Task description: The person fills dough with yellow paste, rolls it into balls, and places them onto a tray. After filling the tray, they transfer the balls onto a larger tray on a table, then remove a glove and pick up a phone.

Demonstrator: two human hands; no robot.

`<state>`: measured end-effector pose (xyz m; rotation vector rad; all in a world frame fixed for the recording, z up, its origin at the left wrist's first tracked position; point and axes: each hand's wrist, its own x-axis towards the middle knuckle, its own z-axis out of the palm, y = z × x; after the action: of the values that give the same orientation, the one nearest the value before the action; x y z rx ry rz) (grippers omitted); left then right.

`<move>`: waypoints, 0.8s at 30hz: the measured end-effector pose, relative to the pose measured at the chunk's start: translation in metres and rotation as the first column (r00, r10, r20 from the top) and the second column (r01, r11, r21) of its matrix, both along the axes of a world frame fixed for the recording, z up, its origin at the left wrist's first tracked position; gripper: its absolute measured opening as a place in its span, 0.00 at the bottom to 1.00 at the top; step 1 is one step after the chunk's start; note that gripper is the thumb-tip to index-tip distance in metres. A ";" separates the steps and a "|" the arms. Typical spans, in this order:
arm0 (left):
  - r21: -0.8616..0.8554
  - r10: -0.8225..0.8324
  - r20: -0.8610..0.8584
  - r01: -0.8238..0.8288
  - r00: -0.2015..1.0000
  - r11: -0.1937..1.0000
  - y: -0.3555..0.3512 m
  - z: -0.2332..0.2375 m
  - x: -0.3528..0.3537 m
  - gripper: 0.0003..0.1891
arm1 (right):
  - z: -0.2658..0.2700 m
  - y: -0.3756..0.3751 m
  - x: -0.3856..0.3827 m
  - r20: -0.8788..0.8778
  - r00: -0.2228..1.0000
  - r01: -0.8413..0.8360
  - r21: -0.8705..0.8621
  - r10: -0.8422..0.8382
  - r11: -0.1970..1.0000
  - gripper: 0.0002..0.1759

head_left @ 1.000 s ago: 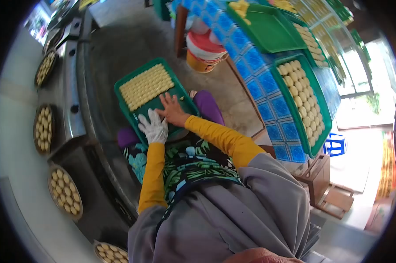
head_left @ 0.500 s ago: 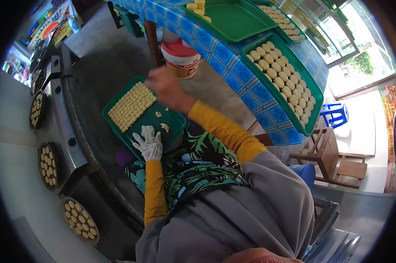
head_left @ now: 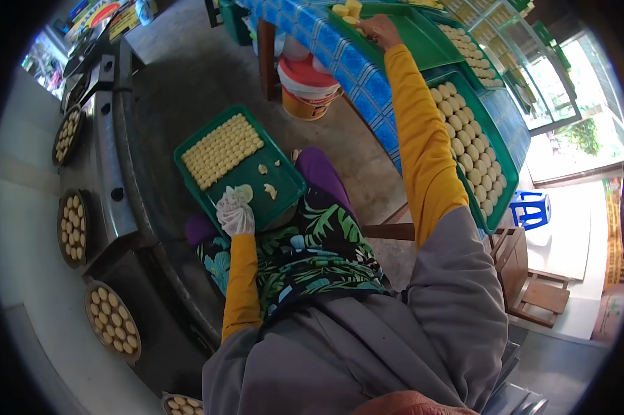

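Note:
My left hand [head_left: 234, 213], in a clear plastic glove, is at the near left of a green tray [head_left: 290, 181] on my lap. Its fingers are curled round a pale piece that looks like dough [head_left: 243, 193]. Rows of small dough balls [head_left: 223, 151] fill the tray's far part, with a few loose dough scraps [head_left: 269, 190] beside them. My bare right hand [head_left: 379, 31] reaches far out to a second green tray [head_left: 419, 41] on the table. Its fingertips are closed at the yellow round pieces [head_left: 349, 11] in that tray's corner; the grip is partly hidden.
The table has a blue checked cloth [head_left: 375, 90]. Trays of round pastries [head_left: 471, 145] stand at its right. Lidded buckets [head_left: 308, 86] are below it. On my left, pans of round pastries [head_left: 113, 319] sit along a dark stove [head_left: 146, 311]. A wooden stool [head_left: 543, 297] stands at right.
My right hand has swung from above the lap tray up and right to the yellow pieces on the table. My left hand has gone from spread fingers to curled. The view has shifted slightly.

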<state>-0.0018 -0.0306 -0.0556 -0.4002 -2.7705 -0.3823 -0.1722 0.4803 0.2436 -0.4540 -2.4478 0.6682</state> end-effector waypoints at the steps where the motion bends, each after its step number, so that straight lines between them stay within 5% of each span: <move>1: -0.079 0.118 0.171 -0.105 0.978 0.991 0.004 0.030 0.003 0.19 | -0.005 0.012 -0.003 0.001 0.992 -0.128 0.059 0.129 0.990 0.27; 2: -0.176 0.256 0.333 -0.206 0.908 0.963 0.003 0.044 0.005 0.14 | -0.013 0.022 -0.009 0.015 0.963 -0.270 0.112 0.270 0.956 0.27; 3: 0.315 0.121 0.290 -0.214 0.949 0.925 -0.013 -0.035 -0.003 0.11 | -0.018 0.028 -0.017 0.089 0.975 -0.217 0.174 0.204 0.961 0.27; 4: 0.721 -0.030 0.151 -0.089 0.988 0.688 -0.029 -0.111 -0.011 0.10 | -0.023 0.039 -0.026 0.161 0.977 -0.177 0.236 0.141 0.955 0.28; 5: 0.948 -0.286 0.119 -0.023 0.951 0.317 -0.025 -0.074 -0.001 0.09 | -0.032 0.067 -0.046 0.281 0.956 -0.279 0.762 0.090 0.585 0.24; 6: 0.942 -0.497 0.028 -0.190 0.868 -0.279 -0.032 -0.112 -0.013 0.10 | -0.017 0.035 -0.006 -0.099 0.810 -0.550 0.218 0.579 0.806 0.18; 7: 0.876 -0.492 -0.130 -0.133 0.861 -0.464 -0.026 -0.103 -0.010 0.09 | -0.016 0.040 -0.014 -0.066 0.713 -0.291 0.878 0.699 0.379 0.16; 8: 0.998 -0.213 0.059 -0.057 0.975 0.015 -0.019 -0.104 -0.009 0.08 | -0.007 0.028 -0.005 -0.017 0.787 -0.374 0.782 0.617 0.499 0.17; 9: 0.997 -0.191 0.072 -0.068 0.979 0.026 -0.018 -0.102 -0.002 0.08 | 0.001 0.018 0.007 0.055 0.847 -0.424 0.668 0.528 0.611 0.21; 10: 0.965 -0.081 0.137 -0.114 0.987 0.234 -0.015 -0.090 0.002 0.06 | 0.000 0.014 0.005 0.058 0.839 -0.439 0.660 0.542 0.610 0.21; 12: 0.773 0.147 0.188 -0.239 0.971 0.587 -0.003 -0.057 -0.001 0.06 | -0.001 0.013 0.002 0.228 0.970 -0.174 0.420 0.082 0.890 0.21; 14: 0.449 0.354 0.144 -0.379 0.924 0.809 0.004 -0.032 -0.004 0.08 | -0.012 0.007 0.003 0.208 0.967 -0.223 0.414 0.146 0.883 0.20; 17: 0.572 0.289 -0.054 -0.208 0.956 0.794 0.003 -0.011 -0.002 0.11 | -0.023 -0.002 0.005 0.107 0.950 -0.311 0.445 0.295 0.840 0.17; 19: 0.714 0.285 0.047 -0.232 0.957 0.661 0.011 -0.005 -0.001 0.09 | -0.010 0.010 0.009 0.028 0.931 -0.326 0.507 0.363 0.798 0.15; 21: 0.871 0.221 0.067 -0.166 0.973 0.463 0.013 -0.015 -0.003 0.08 | -0.011 0.019 0.004 0.031 0.881 -0.306 0.799 0.473 0.517 0.18; 22: 0.877 0.202 0.049 -0.139 0.978 0.459 0.012 -0.014 -0.006 0.08 | -0.013 0.018 0.002 0.017 0.890 -0.280 0.809 0.455 0.517 0.18; 24: 0.651 0.324 0.211 -0.380 0.922 0.658 0.011 -0.010 -0.011 0.07 | -0.017 0.014 -0.003 0.061 0.995 -0.092 0.353 0.075 0.931 0.15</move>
<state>-0.0125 -0.0201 -0.0653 0.3464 -2.4401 -1.2711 -0.1751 0.4940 0.2267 -0.2232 -2.5702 0.2362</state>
